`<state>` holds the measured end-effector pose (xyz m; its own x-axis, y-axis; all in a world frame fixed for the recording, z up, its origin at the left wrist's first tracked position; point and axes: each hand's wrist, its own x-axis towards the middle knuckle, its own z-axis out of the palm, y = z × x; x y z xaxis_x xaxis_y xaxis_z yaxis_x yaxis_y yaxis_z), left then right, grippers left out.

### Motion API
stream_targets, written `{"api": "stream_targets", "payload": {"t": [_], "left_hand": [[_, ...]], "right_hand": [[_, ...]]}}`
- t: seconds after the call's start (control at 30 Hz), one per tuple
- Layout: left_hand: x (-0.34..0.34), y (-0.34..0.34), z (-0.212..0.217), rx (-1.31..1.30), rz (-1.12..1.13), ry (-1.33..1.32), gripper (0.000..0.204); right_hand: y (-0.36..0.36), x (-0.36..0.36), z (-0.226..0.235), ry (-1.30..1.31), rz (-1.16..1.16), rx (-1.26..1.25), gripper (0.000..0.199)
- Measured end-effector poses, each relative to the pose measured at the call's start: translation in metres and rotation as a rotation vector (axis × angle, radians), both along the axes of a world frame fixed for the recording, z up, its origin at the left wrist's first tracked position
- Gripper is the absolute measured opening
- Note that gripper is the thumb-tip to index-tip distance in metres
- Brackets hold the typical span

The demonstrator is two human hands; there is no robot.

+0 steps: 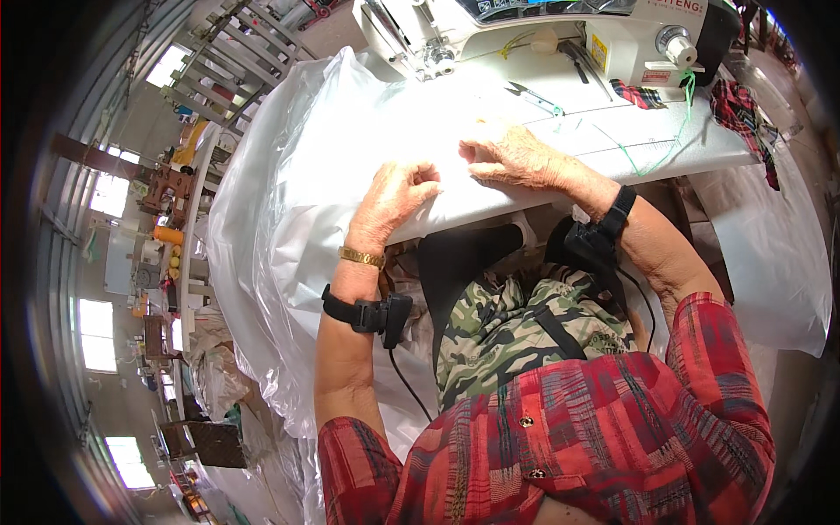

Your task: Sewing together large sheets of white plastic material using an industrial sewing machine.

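A workshop with windows down my left side, and a white sewing table (612, 140) before me. My left hand (389, 201) curls its fingers down onto the white sheet (350, 122) at the table's near edge, pinching a fold. My right hand (516, 157) lies flat, pressing the same sheet. Beyond lie thread snips (534, 94), then the sewing machine (560, 31)

I see a sewing workshop: an industrial sewing machine (560, 35) on the counter (630, 131), thread snips (532, 94), fabric scraps (744, 114), high factory windows (109, 194).
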<state>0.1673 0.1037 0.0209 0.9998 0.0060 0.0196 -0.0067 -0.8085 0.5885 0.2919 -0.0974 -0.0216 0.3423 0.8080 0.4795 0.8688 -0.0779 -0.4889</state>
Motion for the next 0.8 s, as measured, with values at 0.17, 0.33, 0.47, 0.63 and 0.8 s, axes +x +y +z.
{"api": "stream_targets", "payload": {"t": [0.17,0.33,0.47,0.63,0.8], "left_hand": [[0.008,0.002,0.0,-0.102,0.114,-0.011,0.017],[0.019,-0.002,0.001,-0.071,0.061,-0.198,0.012],[0.029,-0.005,-0.007,0.245,0.047,-0.434,0.009],[0.04,-0.002,-0.017,0.184,0.108,-0.491,0.015],[0.046,-0.002,-0.026,0.188,0.146,-0.501,0.017]], "right_hand": [[-0.002,-0.001,0.004,0.04,-0.004,0.011,0.025],[-0.002,-0.001,0.004,0.1,0.005,0.006,0.038],[0.003,-0.001,0.002,0.067,-0.008,0.051,0.045],[0.004,-0.002,0.001,0.0,-0.041,0.107,0.045],[0.002,-0.002,-0.001,-0.198,0.055,0.101,0.042]]}}
